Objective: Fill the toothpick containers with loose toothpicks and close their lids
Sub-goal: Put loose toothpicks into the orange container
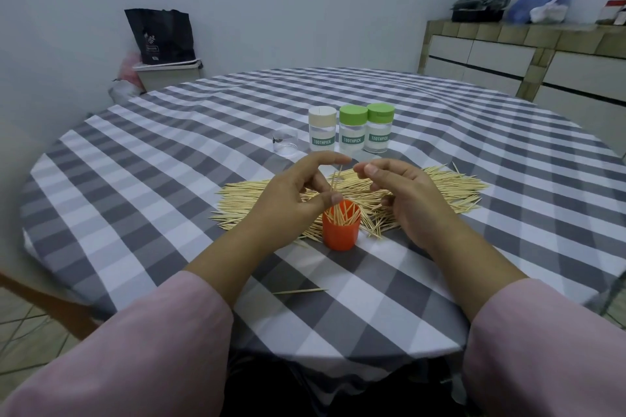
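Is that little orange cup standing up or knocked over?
Upright. The orange cup stands on its base on the checked tablecloth, mouth up, with toothpicks sticking out.

My only view rides on the head, looking forward and down, close over the table (389, 298), wide-angle.

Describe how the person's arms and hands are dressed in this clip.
Both arms wear loose, pale pink long sleeves: the left sleeve and right sleeve end partway up the forearms. The left hand and right hand are bare, with no gloves, rings or watch visible.
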